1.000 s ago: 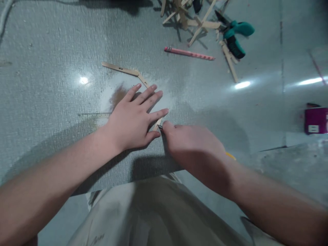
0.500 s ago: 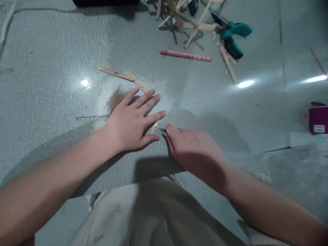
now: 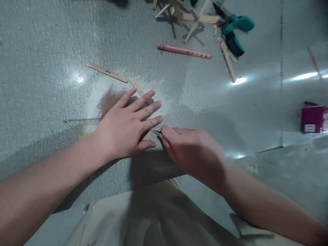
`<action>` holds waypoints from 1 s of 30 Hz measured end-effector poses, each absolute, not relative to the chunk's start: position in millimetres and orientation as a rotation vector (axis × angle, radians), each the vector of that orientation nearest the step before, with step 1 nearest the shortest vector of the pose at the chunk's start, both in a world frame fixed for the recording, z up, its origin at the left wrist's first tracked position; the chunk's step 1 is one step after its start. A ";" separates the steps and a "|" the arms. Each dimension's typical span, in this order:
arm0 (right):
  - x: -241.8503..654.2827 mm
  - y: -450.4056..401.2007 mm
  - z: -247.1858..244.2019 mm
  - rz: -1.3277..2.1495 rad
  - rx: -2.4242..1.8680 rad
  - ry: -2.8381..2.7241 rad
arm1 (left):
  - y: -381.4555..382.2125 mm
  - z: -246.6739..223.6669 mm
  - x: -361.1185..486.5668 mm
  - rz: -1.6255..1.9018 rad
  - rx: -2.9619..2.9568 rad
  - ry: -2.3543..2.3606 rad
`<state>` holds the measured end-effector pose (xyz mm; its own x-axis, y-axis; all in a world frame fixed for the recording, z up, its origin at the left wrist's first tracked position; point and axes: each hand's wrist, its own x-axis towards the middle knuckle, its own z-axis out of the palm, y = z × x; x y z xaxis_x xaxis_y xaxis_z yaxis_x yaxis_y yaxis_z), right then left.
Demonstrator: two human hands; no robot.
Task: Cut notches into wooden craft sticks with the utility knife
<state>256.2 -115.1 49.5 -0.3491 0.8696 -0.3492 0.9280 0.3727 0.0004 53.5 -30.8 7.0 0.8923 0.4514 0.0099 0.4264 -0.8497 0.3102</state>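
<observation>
My left hand (image 3: 128, 124) lies flat with its fingers spread, over wooden craft sticks on the table. One craft stick (image 3: 137, 86) comes out beyond its fingertips, and a bit of wooden stick (image 3: 148, 135) shows between the thumb and index finger. Past the hand, another craft stick (image 3: 107, 72) with small dark marks lies end to end with the second, a narrow gap between them. My right hand (image 3: 188, 147) is closed around a thin, dark, pointed tool (image 3: 155, 132); most of it is hidden. Its tip meets the wood beside my left index finger.
A pink pencil (image 3: 184, 51) lies beyond my hands. Green-handled pliers (image 3: 234, 29) rest beside a structure of joined craft sticks (image 3: 196, 20) and loose stick pieces (image 3: 227, 59). Brown dust (image 3: 109, 99) and a ruler (image 3: 82, 121) are by my left hand. A purple box (image 3: 314, 119) stands far right.
The tool's tip has come leftward onto the wood by my left index finger. The two far craft sticks, touching before, are now slightly apart. The whole view has shifted a little.
</observation>
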 end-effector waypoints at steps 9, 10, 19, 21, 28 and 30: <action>246.3 -108.2 53.0 -0.270 1.546 2.214 | -30.2 5.8 53.9 0.119 2.750 0.668; 246.3 -108.4 52.5 -0.266 1.547 2.213 | -30.1 6.3 53.9 0.125 2.741 0.667; 239.5 -108.9 53.5 -0.159 1.508 2.145 | -32.1 6.3 56.2 0.119 2.774 0.693; 235.2 -105.7 59.8 -0.173 1.455 2.109 | -32.9 6.5 56.8 0.124 2.775 0.706; 233.9 -102.0 71.1 -0.267 1.342 2.052 | -34.1 11.5 56.8 0.081 2.731 0.735; 239.9 -106.4 67.5 -0.267 1.375 2.065 | -34.5 11.4 56.5 0.072 2.732 0.739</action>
<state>239.9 -106.4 67.5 -0.2520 0.7555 -0.6047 0.8847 0.4332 0.1725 56.5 -34.5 11.4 0.8657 0.4995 -0.0317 0.4839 -0.8192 0.3079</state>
